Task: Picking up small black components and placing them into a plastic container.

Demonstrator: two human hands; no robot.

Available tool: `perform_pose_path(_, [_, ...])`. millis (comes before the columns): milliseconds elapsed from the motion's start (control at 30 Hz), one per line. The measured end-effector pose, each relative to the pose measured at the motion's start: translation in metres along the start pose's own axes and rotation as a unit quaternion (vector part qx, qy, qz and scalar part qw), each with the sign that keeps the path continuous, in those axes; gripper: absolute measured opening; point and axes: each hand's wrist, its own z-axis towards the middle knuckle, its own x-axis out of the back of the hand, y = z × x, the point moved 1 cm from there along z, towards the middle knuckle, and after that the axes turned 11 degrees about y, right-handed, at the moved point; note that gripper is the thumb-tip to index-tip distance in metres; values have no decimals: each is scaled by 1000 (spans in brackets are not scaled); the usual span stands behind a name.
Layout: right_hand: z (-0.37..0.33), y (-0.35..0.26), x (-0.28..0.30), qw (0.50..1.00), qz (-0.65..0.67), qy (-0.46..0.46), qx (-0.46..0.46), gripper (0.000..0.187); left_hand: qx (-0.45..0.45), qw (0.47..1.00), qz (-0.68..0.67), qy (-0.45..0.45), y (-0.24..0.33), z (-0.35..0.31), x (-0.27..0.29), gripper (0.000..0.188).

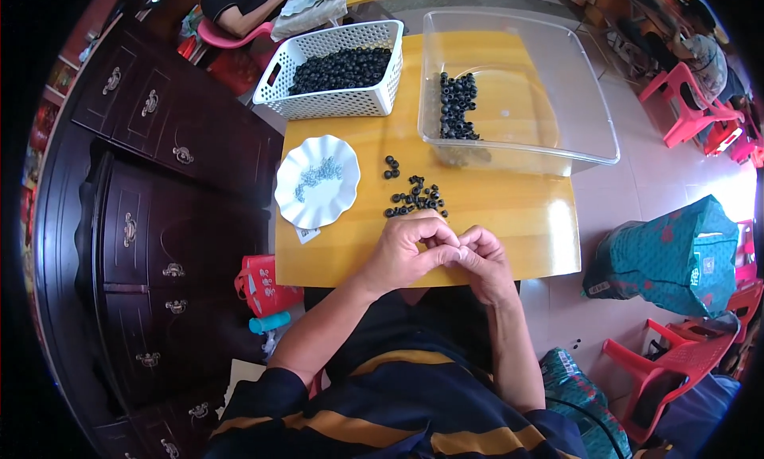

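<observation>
Striped dark-blue and mustard shirt (398, 431), worn by the person seated at the near edge, nearer than the scalloped dish. Left hand (415, 248) and right hand (485, 262), both right of and nearer than the dish: brought together, thumbs and forefingers closed in a pinch, tips meeting; whether something small sits between them cannot be told. Wood-toned desk (342, 260), glossy, bare on the near side of the dish. Loose black ring-shaped pieces (432, 204), a scatter of mixed sizes right of the dish, directly beyond the left hand, which is the nearer of the two; pieces round, without a long axis; contact with the knuckles unclear. Scalloped dish (325, 210), white, the landmark, holding tiny silvery pieces (320, 175). Small group of black rings (388, 174), just right of the dish. Clear plastic bin (517, 147), beyond and right of the dish, black rings (456, 113) gathered at its left end. White perforated basket (338, 103), beyond the dish, well filled with black rings. Dark wooden cabinet (207, 133), with ornate metal pulls, left of the dish. Teal patterned bag (672, 256), on the floor, far right of the dish. Another person (247, 9), beyond the dish and to its left, seated on a pink chair (227, 36).
</observation>
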Motion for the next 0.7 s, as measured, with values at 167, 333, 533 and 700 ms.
perform_pose_path(167, [2, 16, -11, 979, 203, -3, -31, 15, 63, 995, -81, -19, -1, 5, 0, 8])
perform_pose_path(333, [13, -8, 3, 976, 215, -31, -11, 11, 55, 991, 102, 68, -10, 23, 9, 9])
perform_pose_path(533, [15, -10, 15, 978, 204, 30, 22, 28, -167, 913, 373, -7, -29, 45, 6, 8])
perform_pose_path(700, [16, -9, 19, 978, 207, 32, 18, 26, -189, 887, 412, -88, -39, 58, 4, 5])
